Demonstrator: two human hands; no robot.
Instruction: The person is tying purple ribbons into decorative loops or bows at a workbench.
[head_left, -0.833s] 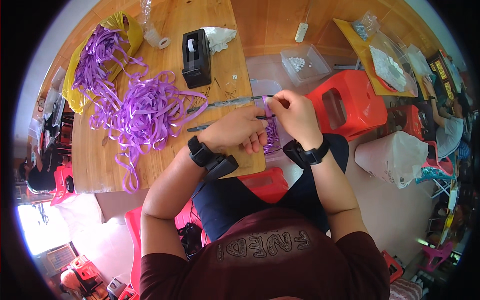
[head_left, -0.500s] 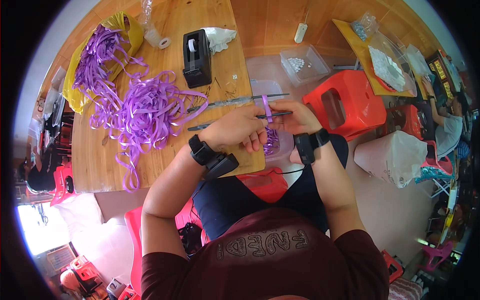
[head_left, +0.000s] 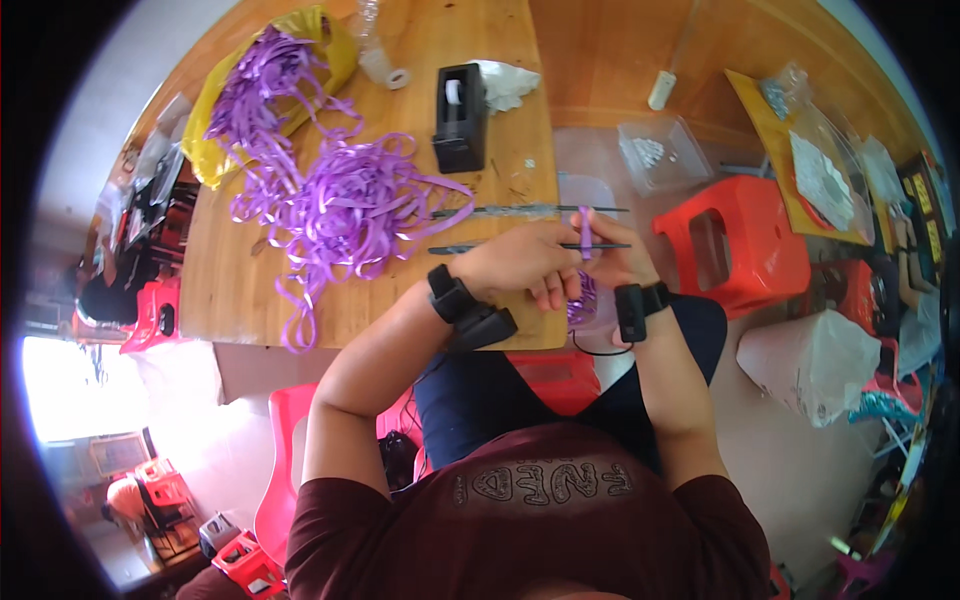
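At the far left of the wooden table a yellow bag lay open, with purple ribbon spilling out of it. Just to its right a loose heap of purple ribbon strips covered the middle of the tabletop, some loops trailing down toward the near edge. Beyond the heap, at the far side, stood a small roll of tape and a black tape dispenser, with crumpled white paper just beside the dispenser.

At the table's right edge, two thin dark rods lay roughly parallel, pointing to the right. The left hand, a black band on its wrist, was closed with its fingers curled around the nearer rod. The right hand, also banded at the wrist, met it there, fingers pinched on a short purple ribbon piece that stood wrapped across that rod. More purple ribbon hung bunched just below the two hands; which hand held it could not be told.

Further right, on the floor, were a clear plastic box with small pale pieces inside, a red plastic stool, and a white bag well apart from the hands.
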